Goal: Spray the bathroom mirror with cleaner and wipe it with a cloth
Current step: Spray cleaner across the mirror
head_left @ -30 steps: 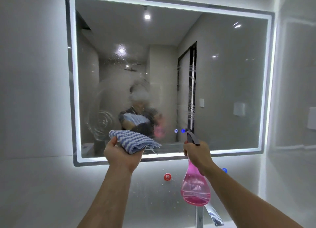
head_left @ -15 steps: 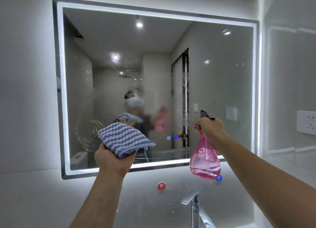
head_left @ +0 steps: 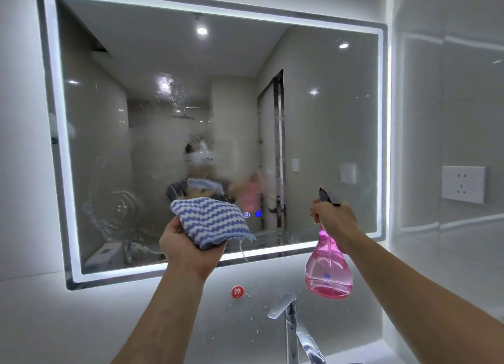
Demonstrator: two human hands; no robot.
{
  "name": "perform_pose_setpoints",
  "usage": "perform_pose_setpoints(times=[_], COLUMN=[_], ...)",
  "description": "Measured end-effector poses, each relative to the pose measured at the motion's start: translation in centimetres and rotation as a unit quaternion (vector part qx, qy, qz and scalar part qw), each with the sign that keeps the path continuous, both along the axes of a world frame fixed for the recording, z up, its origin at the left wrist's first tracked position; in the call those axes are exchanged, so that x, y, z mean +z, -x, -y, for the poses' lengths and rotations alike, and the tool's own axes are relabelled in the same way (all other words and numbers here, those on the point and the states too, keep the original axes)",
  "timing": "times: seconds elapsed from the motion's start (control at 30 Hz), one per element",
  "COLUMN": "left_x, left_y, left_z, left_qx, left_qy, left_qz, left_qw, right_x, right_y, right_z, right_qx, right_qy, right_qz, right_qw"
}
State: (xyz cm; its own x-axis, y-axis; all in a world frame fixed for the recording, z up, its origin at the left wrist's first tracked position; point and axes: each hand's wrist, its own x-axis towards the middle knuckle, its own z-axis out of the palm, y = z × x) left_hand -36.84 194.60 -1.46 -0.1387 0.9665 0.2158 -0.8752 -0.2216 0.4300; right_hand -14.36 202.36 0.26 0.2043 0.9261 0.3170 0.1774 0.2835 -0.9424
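The mirror (head_left: 327, 118) hangs on the wall with a lit white border; its upper left corner is cut off by the frame edge. The left and centre of the glass carry a wet film with circular smears and droplets, which blurs the reflections there. The reflected figure at centre is too smeared to make out. The right part of the glass reads clearer.

The left hand (head_left: 188, 243) is raised in front of the lower centre of the mirror, closed around a bunched cloth (head_left: 211, 220) with blue and white zigzag stripes. The thumb is hidden behind the cloth. Whether the cloth touches the glass cannot be told. A loose thread hangs from its right edge.

Below the mirror, a round red sticker (head_left: 237, 292) sits on the wall; its character is small. Two small blue lit icons (head_left: 252, 214) show on the glass just right of the cloth.

A chrome tap (head_left: 291, 325) stands at the bottom, its base cut off by the frame edge.

The right hand (head_left: 334, 219) grips the neck of a pink spray bottle (head_left: 328, 271), fingers wrapped over the trigger area, so the trigger itself is mostly hidden. The dark nozzle points at the mirror. Pink liquid fills the lower bulb.

At far right, a white wall socket (head_left: 463, 184) is fixed to the side wall.
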Motion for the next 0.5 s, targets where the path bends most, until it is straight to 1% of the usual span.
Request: perform_pose_setpoints(times=[0.13, 0.3, 0.5], left_x=[-0.1, 0.0, -0.3], left_y=[-1.7, -3.9, -6.4], left_z=[-0.6, -1.3, -1.8], left_qx=[-0.013, -0.021, -0.023], left_qy=[0.003, 0.019, 0.035], left_qz=[-0.027, -0.058, -0.066], left_qw=[1.000, 0.998, 0.997], right_x=[-1.6, -2.0, -3.4], right_y=[-1.8, -3.4, -5.7], right_z=[-0.3, -0.9, -1.6], right_qx=[-0.014, -0.017, -0.059], right_qy=[0.018, 0.024, 0.033], right_qz=[-0.019, -0.006, 0.010], right_qw=[1.000, 1.000, 0.998])
